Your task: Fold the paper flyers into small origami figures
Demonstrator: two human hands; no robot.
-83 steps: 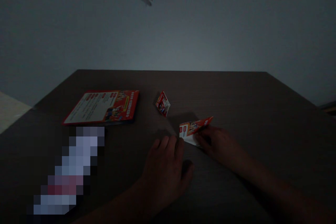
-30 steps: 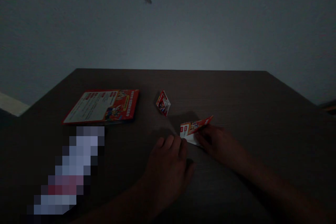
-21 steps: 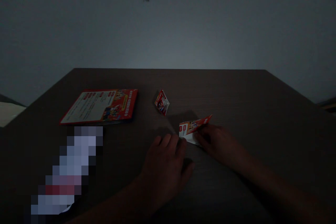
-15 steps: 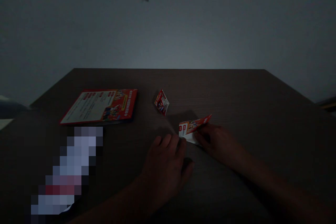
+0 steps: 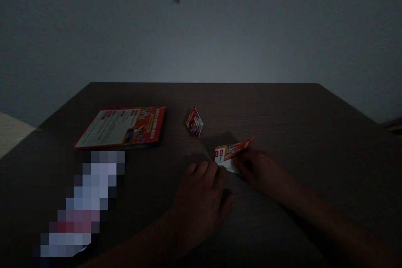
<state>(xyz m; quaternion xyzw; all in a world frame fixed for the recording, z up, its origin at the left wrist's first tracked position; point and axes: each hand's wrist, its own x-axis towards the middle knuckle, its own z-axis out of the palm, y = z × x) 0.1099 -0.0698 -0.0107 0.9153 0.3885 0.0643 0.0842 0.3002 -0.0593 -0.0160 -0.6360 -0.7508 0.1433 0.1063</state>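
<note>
The scene is very dim. A folded sheet of printed paper (image 5: 230, 153), red, orange and white, lies on the dark table (image 5: 298, 117). My right hand (image 5: 262, 170) pinches its right part, with the upper flap raised a little. My left hand (image 5: 201, 197) rests on the table with curled fingers, its fingertips touching the paper's lower left edge. A small folded paper piece (image 5: 195, 122) in red and white stands a short way behind.
A stack of red-bordered printed sheets (image 5: 124, 127) lies at the left of the table. A blurred-out patch (image 5: 84, 201) covers something at the near left. A plain wall (image 5: 201, 29) rises behind the table's far edge.
Both hands stay on the folded sheet in nearly the same pose. My left fingertips have crept slightly toward the paper's edge. The view shifted a little.
</note>
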